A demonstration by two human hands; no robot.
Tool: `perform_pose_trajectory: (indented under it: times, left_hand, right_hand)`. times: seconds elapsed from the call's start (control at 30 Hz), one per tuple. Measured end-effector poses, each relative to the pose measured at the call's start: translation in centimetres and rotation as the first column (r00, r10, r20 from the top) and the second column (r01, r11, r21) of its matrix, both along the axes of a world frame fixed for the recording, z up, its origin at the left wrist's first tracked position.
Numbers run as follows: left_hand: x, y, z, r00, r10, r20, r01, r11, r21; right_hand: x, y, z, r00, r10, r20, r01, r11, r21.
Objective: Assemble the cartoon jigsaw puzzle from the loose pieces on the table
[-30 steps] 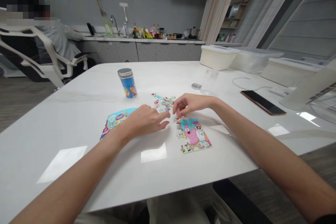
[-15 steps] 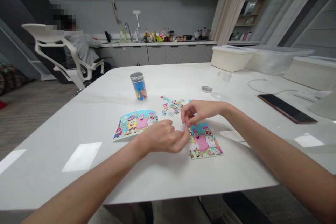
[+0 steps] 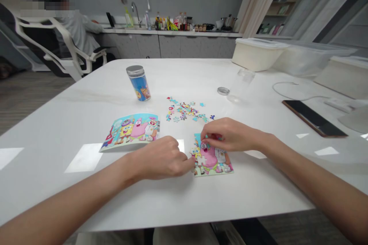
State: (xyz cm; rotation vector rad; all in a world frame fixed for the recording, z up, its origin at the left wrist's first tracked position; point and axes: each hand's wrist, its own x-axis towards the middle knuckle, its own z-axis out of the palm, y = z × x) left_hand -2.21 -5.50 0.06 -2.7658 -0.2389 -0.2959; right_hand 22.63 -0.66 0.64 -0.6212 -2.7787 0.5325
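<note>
A partly assembled cartoon jigsaw puzzle (image 3: 211, 159) lies on the white table, with a pink starfish figure and a ragged left side. My left hand (image 3: 165, 159) is closed, its thumb and forefinger tips at the puzzle's left edge; whether a piece is between them is hidden. Over the puzzle's upper part, my right hand (image 3: 227, 134) is closed with its fingertips down on the picture; anything in them cannot be made out. Loose puzzle pieces (image 3: 186, 111) are scattered just beyond. To the left lies a curved picture card (image 3: 132, 131) with the same cartoon figures.
A blue-printed jar (image 3: 139, 83) with a metal lid stands at the back left. A clear jar (image 3: 241, 84) and a loose lid (image 3: 223, 91) are at the back right. Farther right are a phone (image 3: 312, 118), a cable and storage boxes (image 3: 255, 54). A person sits beyond.
My hands have drawn apart, the left fingertips staying at the puzzle's left edge and the right ones shifting over its upper part. The camera view has shifted, uncovering more loose pieces.
</note>
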Motion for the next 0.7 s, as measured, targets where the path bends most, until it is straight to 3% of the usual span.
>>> perform_pose_trajectory:
  times: [0.3, 0.7]
  left_hand:
    - [-0.2, 0.0, 0.4, 1.0, -0.004, 0.004, 0.004, 0.999, -0.042]
    - [-0.2, -0.3, 0.1, 0.999, -0.02, 0.036, 0.023, 0.997, -0.074]
  right_hand:
    - [-0.2, -1.3, 0.2, 0.993, 0.119, 0.017, -0.12, 0.989, 0.081]
    - [-0.6, -2.0, 0.2, 0.988, 0.14, 0.068, -0.145, 0.986, 0.084]
